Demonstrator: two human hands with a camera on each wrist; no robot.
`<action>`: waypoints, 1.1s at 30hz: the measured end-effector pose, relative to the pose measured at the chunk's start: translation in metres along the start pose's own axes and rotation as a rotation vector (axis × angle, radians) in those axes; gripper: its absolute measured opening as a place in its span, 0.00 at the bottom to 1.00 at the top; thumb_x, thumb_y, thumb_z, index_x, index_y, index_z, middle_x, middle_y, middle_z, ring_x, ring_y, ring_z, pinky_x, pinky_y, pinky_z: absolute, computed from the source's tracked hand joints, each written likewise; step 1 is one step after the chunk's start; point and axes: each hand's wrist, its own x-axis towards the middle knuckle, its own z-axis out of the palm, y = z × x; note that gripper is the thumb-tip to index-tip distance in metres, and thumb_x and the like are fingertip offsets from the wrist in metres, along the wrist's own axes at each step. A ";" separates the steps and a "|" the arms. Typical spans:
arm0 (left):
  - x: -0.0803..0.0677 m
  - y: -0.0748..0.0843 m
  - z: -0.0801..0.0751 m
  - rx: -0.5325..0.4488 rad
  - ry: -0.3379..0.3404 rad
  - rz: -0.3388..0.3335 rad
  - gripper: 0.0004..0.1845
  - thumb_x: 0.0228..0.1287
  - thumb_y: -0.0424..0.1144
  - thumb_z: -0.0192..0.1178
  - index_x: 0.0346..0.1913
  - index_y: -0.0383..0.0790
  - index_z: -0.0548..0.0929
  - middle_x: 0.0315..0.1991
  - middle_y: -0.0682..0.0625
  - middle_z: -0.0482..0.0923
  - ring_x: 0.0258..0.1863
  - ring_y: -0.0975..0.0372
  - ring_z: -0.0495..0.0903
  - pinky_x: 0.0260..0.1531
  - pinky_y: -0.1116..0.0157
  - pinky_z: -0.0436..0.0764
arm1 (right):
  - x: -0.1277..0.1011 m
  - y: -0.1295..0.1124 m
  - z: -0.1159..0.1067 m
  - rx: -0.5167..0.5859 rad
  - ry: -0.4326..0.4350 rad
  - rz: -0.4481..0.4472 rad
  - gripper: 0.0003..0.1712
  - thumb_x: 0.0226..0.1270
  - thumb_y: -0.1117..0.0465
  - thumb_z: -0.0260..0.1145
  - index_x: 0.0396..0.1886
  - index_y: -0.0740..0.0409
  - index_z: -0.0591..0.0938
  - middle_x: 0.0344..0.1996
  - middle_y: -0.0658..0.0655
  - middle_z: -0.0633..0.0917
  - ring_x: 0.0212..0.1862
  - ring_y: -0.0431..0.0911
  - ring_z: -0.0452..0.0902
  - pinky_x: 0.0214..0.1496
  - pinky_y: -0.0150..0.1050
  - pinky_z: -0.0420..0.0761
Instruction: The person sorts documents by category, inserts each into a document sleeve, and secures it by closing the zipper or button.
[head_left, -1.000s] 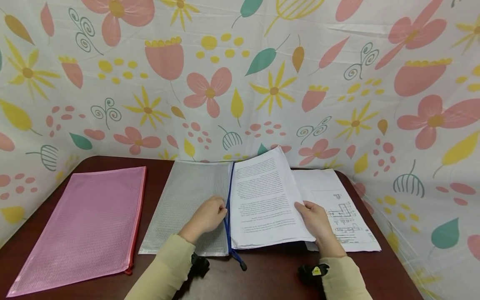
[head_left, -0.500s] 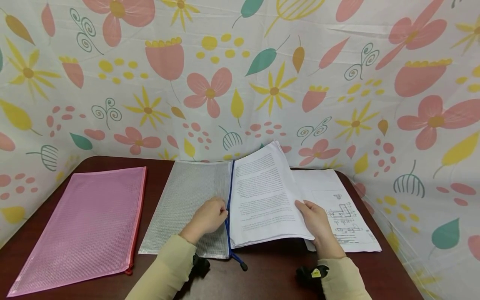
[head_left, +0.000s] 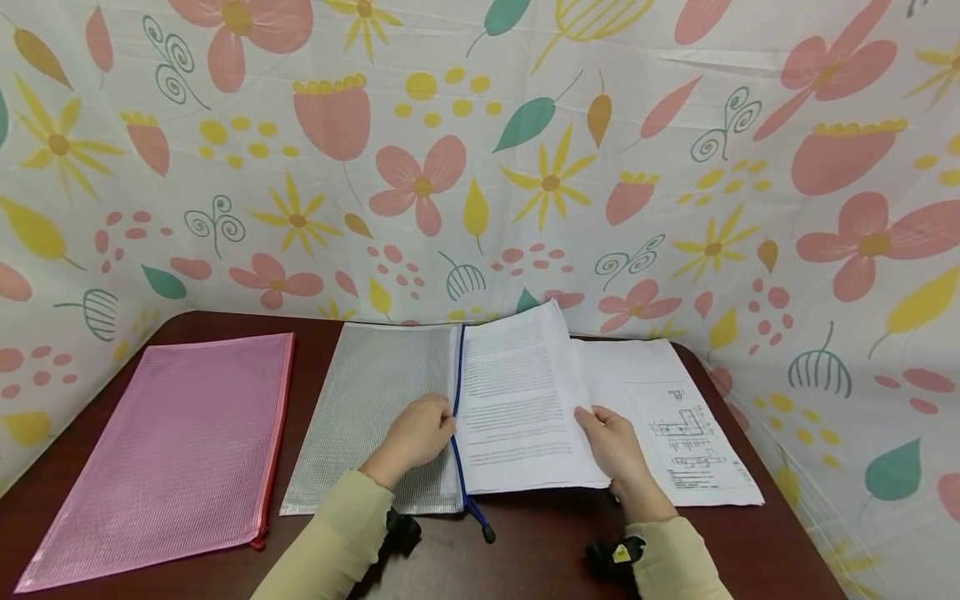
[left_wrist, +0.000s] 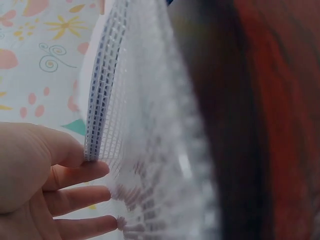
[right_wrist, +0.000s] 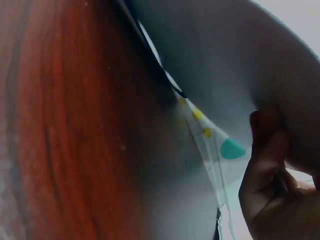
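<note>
A clear grey mesh zip folder (head_left: pixel 363 396) lies in the middle of the table, its blue zip (head_left: pixel 459 367) along the right edge. My left hand (head_left: pixel 417 433) pinches that edge; in the left wrist view the thumb and index finger hold the mesh rim (left_wrist: pixel 97 120), the other fingers spread along the folder. A stack of printed sheets (head_left: pixel 517 392) has its left side at the zipped edge. My right hand (head_left: pixel 617 446) grips the stack's right edge, thumb on top. In the right wrist view the sheets' shadowed underside (right_wrist: pixel 215 60) arches above the table.
A pink mesh zip folder (head_left: pixel 172 450) with a red zip lies at the left. To the right, sheets with a technical drawing (head_left: pixel 675 417) lie partly behind the held stack. A flower-print cloth (head_left: pixel 480 167) hangs behind the dark red table (head_left: pixel 540 554).
My right hand has moved left with the sheets, uncovering more of the drawing sheets. The stack's raised far corner rose, then came down. My left hand stays at the folder's edge.
</note>
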 end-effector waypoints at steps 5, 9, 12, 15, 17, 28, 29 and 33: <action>0.000 0.000 0.001 -0.013 0.004 -0.001 0.11 0.63 0.35 0.56 0.22 0.41 0.73 0.24 0.52 0.69 0.22 0.63 0.66 0.20 0.69 0.65 | -0.002 0.002 -0.002 -0.058 -0.018 -0.007 0.32 0.75 0.48 0.44 0.61 0.72 0.70 0.43 0.68 0.81 0.31 0.42 0.79 0.30 0.36 0.80; 0.000 0.000 0.001 -0.012 0.006 -0.004 0.11 0.63 0.34 0.56 0.22 0.41 0.73 0.24 0.52 0.68 0.21 0.63 0.66 0.19 0.69 0.65 | -0.002 0.002 -0.003 -0.025 -0.041 -0.008 0.28 0.74 0.54 0.46 0.60 0.73 0.71 0.42 0.67 0.82 0.31 0.41 0.78 0.31 0.36 0.79; 0.000 0.000 0.001 -0.016 0.016 0.001 0.11 0.62 0.34 0.56 0.22 0.41 0.73 0.24 0.52 0.68 0.21 0.63 0.65 0.20 0.69 0.65 | -0.002 0.000 -0.004 -0.013 -0.041 -0.024 0.25 0.74 0.56 0.48 0.58 0.73 0.72 0.40 0.65 0.83 0.30 0.41 0.79 0.30 0.35 0.80; 0.001 0.000 0.001 -0.026 0.028 0.008 0.11 0.62 0.34 0.55 0.21 0.41 0.73 0.23 0.52 0.68 0.21 0.63 0.65 0.19 0.69 0.64 | -0.001 -0.001 -0.005 -0.004 -0.022 -0.042 0.24 0.73 0.57 0.49 0.57 0.74 0.73 0.40 0.65 0.83 0.30 0.40 0.80 0.29 0.34 0.80; 0.001 0.000 0.001 -0.031 0.032 0.010 0.12 0.62 0.34 0.55 0.21 0.41 0.72 0.23 0.52 0.68 0.21 0.63 0.65 0.19 0.69 0.64 | -0.001 -0.002 -0.005 -0.001 -0.005 -0.045 0.24 0.73 0.58 0.50 0.56 0.74 0.73 0.41 0.65 0.83 0.30 0.39 0.80 0.29 0.34 0.80; 0.002 0.002 0.002 -0.053 0.067 0.033 0.12 0.62 0.33 0.55 0.21 0.41 0.70 0.23 0.52 0.66 0.22 0.63 0.63 0.22 0.70 0.64 | -0.003 -0.007 -0.008 -0.010 0.029 -0.046 0.23 0.73 0.56 0.52 0.56 0.72 0.74 0.41 0.63 0.83 0.30 0.39 0.80 0.28 0.33 0.80; 0.002 0.002 0.003 -0.055 0.065 0.034 0.12 0.62 0.33 0.55 0.21 0.41 0.70 0.24 0.52 0.66 0.22 0.63 0.63 0.22 0.70 0.64 | -0.003 -0.007 -0.008 -0.008 0.029 -0.044 0.24 0.73 0.56 0.52 0.56 0.72 0.74 0.40 0.63 0.83 0.30 0.39 0.80 0.28 0.33 0.80; 0.001 0.002 0.004 -0.063 0.066 0.034 0.12 0.63 0.33 0.55 0.21 0.41 0.70 0.24 0.52 0.67 0.23 0.63 0.64 0.22 0.70 0.65 | -0.004 -0.010 -0.006 0.000 0.022 -0.041 0.24 0.73 0.56 0.52 0.56 0.72 0.74 0.39 0.62 0.84 0.29 0.39 0.81 0.28 0.33 0.80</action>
